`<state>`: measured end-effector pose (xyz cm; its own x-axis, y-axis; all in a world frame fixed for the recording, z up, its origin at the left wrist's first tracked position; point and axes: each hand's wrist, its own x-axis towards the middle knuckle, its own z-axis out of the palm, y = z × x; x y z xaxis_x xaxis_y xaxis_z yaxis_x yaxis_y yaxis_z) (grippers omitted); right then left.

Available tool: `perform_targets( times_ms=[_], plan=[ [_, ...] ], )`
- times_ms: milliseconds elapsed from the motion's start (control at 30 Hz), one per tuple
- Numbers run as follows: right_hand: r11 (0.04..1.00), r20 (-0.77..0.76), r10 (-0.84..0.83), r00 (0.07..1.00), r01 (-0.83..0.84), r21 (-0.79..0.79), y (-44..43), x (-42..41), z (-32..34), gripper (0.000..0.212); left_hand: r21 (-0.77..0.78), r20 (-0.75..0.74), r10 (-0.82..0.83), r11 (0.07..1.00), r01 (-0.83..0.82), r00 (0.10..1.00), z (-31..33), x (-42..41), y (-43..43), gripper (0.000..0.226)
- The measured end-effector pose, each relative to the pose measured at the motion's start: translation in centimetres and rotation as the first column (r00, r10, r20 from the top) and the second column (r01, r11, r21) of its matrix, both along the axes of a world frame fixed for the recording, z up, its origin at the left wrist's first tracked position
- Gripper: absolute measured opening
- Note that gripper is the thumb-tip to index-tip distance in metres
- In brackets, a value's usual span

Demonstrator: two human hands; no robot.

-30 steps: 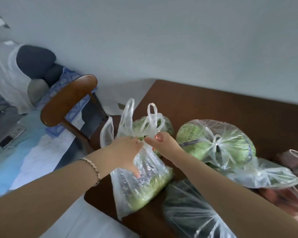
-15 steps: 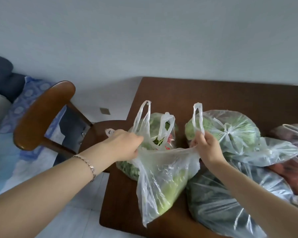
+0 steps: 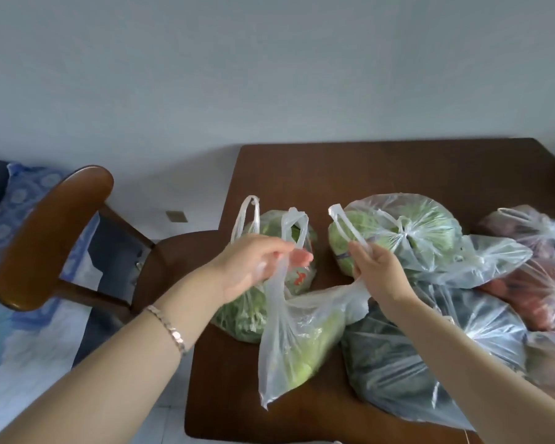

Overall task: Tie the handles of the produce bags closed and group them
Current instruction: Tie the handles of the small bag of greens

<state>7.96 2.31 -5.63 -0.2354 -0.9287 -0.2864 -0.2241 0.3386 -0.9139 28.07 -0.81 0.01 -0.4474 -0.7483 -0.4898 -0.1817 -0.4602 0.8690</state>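
Observation:
A clear plastic bag of pale green vegetable (image 3: 297, 344) hangs between my hands over the brown table (image 3: 382, 168). My left hand (image 3: 253, 264) grips its left handle, whose loops stick up above my fingers. My right hand (image 3: 377, 272) grips the right handle (image 3: 345, 224), pulled up and apart from the left one. Behind it sits an untied bag of leafy greens (image 3: 247, 312). A knotted cabbage bag (image 3: 404, 232) lies to the right, with a big bag of dark greens (image 3: 430, 357) in front of it.
Knotted bags of reddish produce (image 3: 539, 267) lie at the table's right edge. A wooden chair (image 3: 48, 238) stands left of the table, its seat against the table's left side. A blue patterned cloth (image 3: 10, 200) lies beyond it on the floor side.
My hands have lifted and spread the bag's two handles wider apart. The view has shifted right, showing more of the table.

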Motion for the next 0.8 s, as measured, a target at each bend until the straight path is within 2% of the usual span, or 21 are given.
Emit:
perform_targets(
  times_ms=[67,133,233,300,367,467,567,667,800],
  plan=[
    [0.999,0.068,-0.037,0.997,0.038,-0.021,0.4,0.1,0.4,0.034,0.138,-0.280,0.099,0.988,-0.062,0.955,-0.7,-0.8,1.0,0.026],
    [0.994,0.188,-0.089,0.978,0.098,-0.038,0.6,0.1,1.0,0.032,0.240,-0.413,0.237,0.960,-0.146,0.879,-1.8,-1.8,1.7,0.021],
    [0.995,0.476,-0.081,0.875,0.103,-0.020,0.6,0.5,1.3,0.031,0.280,-0.404,0.365,0.922,-0.267,0.838,-3.1,-3.3,2.6,0.025],
    [0.994,0.551,-0.095,0.829,0.054,0.091,0.7,0.8,0.9,0.031,0.262,-0.350,0.440,0.894,-0.364,0.827,-3.8,-4.0,2.9,0.023],
    [0.978,0.527,-0.118,0.841,0.007,0.207,1.0,1.4,0.5,0.030,0.245,-0.314,0.480,0.875,-0.418,0.819,-4.0,-4.3,3.0,0.017],
    [0.963,0.488,-0.173,0.856,0.043,0.265,1.5,2.1,-0.1,0.025,0.231,-0.274,0.452,0.888,-0.398,0.849,-4.0,-4.8,3.3,0.012],
    [0.974,0.401,-0.138,0.905,0.051,0.221,1.9,2.4,-0.5,0.024,0.255,-0.201,0.370,0.914,-0.316,0.907,-4.1,-5.5,3.8,0.023],
    [0.984,0.254,-0.064,0.965,0.019,0.177,2.2,2.6,-0.6,0.030,0.175,-0.098,0.308,0.941,-0.288,0.946,-4.5,-5.9,4.2,0.025],
    [0.987,0.295,-0.042,0.954,-0.005,0.158,2.6,2.6,-0.5,0.042,0.063,-0.013,0.325,0.944,-0.324,0.945,-4.9,-6.0,3.9,0.014]
  ],
)
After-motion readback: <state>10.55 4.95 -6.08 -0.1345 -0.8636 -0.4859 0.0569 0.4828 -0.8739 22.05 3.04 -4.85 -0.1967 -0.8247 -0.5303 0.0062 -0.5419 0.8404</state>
